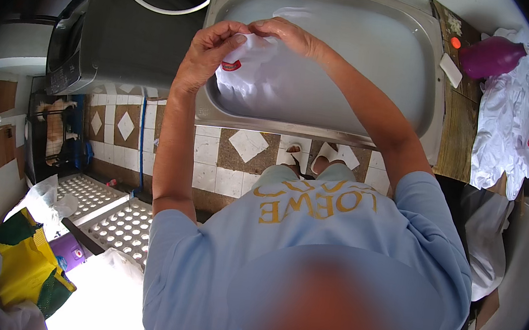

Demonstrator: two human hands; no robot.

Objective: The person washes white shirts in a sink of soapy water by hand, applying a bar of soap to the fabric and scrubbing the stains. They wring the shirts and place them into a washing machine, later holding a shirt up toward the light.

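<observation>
A white garment (254,77) with a small red label hangs from my two hands over the left part of the metal sink (319,131). My left hand (210,53) pinches its upper left edge between thumb and fingers. Close beside it, almost touching, my right hand (284,35) is closed on the top edge of the same cloth. Cloudy water (359,65) fills the sink, and the garment's lower part lies against or in it; exactly where it enters I cannot tell.
Right of the sink, a wooden board (456,137) bears a white bar (450,70), an orange cap (456,43), a purple rounded thing (492,57) and draped white clothes (514,120). A dark washing machine (142,36) with a white hose (146,2) stands left. A yellow-green bag (25,262) sits lower left.
</observation>
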